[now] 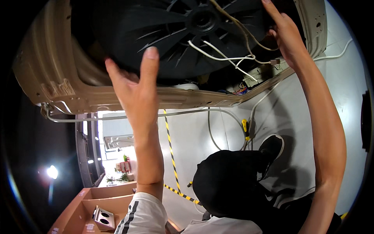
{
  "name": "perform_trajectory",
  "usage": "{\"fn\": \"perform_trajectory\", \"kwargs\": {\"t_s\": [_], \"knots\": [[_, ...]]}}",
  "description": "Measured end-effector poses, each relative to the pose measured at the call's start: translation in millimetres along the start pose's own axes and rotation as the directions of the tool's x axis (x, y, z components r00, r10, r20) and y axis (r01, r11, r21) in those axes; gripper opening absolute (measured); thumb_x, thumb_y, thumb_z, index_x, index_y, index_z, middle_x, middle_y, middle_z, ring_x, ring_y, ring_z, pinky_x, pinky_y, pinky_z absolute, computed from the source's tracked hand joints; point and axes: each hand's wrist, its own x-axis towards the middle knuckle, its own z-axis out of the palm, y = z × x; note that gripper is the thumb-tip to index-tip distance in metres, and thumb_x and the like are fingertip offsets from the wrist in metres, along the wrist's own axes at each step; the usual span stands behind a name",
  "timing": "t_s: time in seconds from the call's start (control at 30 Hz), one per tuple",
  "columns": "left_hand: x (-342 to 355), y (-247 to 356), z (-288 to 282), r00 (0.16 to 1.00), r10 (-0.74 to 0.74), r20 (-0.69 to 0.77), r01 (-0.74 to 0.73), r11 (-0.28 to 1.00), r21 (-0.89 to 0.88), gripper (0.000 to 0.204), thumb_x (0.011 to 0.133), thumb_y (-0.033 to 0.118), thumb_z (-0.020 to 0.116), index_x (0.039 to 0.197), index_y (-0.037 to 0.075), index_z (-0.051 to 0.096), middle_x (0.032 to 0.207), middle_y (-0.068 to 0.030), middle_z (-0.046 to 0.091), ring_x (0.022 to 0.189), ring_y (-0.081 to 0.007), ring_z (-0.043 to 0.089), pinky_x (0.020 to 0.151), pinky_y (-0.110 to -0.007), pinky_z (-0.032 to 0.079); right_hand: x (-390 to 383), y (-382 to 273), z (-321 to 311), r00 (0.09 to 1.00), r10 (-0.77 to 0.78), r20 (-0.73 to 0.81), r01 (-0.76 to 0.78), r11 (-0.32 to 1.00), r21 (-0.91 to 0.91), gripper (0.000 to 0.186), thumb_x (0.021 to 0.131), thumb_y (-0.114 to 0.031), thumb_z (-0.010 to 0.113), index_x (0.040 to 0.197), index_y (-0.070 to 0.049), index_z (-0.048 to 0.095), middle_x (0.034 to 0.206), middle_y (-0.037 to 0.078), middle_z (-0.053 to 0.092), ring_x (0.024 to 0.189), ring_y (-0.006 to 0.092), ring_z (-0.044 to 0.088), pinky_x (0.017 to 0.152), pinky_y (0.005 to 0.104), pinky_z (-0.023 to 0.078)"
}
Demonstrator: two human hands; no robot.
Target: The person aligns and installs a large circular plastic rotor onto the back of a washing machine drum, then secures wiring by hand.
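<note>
The left hand and the right hand are framing the black ribbed tub from opposite sides, probably for steadying it evenly; it is sitting inside the beige metal cabinet. The left fingers are standing apart; whether the right fingers are clamping, I cannot tell.

tub in cabinet, tool on floor

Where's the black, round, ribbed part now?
In the head view, the black, round, ribbed part sits at top centre inside the tan metal frame, between the left hand and right hand.
</note>
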Motion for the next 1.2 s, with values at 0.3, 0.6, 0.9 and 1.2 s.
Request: {"fn": "perform_trajectory", "kwargs": {"t_s": [0.3,0.6,0.9,1.2], "knots": [[-5,-14,-2,0.989,0.13,-0.064,-0.111,0.964,0.242,0.095,0.079,0.032,0.072,0.137,-0.017,0.014,0.142,-0.0274,0.025,0.133,-0.0276,0.025,0.11,-0.033,0.015,9,1,-4,0.982,0.03,0.186,-0.03,1.0,-0.003,0.043,0.088,-0.051,0.053,0.073,-0.011,0.061,0.058,-0.007,0.048,0.049,0.0045,0.036,0.046,0.0215,0.025],[0,-19,-4,0.976,0.204,-0.079,-0.194,0.974,0.116,0.094,0.079,0.032,0.072,0.136,-0.017,0.017,0.14,-0.0281,0.027,0.132,-0.0266,0.027,0.109,-0.032,0.017,13,11,-10,0.986,0.061,0.155,-0.076,0.993,0.093,0.047,0.083,-0.047,0.062,0.104,-0.005,0.063,0.091,0.009,0.064,0.071,0.014,0.056,0.058,0.0236,0.04],[8,-15,-10,0.976,0.184,-0.114,-0.174,0.98,0.094,0.092,0.077,0.037,0.072,0.133,-0.018,0.024,0.133,-0.0272,0.038,0.128,-0.0265,0.035,0.107,-0.031,0.021,17,19,-11,0.996,0.02,0.089,-0.02,1.0,-0.003,0.045,0.087,-0.052,0.055,0.113,-0.016,0.06,0.103,-0.009,0.059,0.08,0.0042,0.045,0.067,0.0199,0.032],[8,-15,-15,0.98,0.16,-0.12,-0.152,0.986,0.073,0.086,0.078,0.034,0.071,0.133,-0.017,0.028,0.12,-0.0235,0.052,0.118,-0.0222,0.045,0.104,-0.029,0.027,11,14,-8,0.997,0.027,0.077,-0.027,1.0,-0.001,0.045,0.086,-0.054,0.055,0.111,-0.017,0.06,0.102,-0.009,0.06,0.083,0.0042,0.046,0.069,0.0202,0.033]]}}
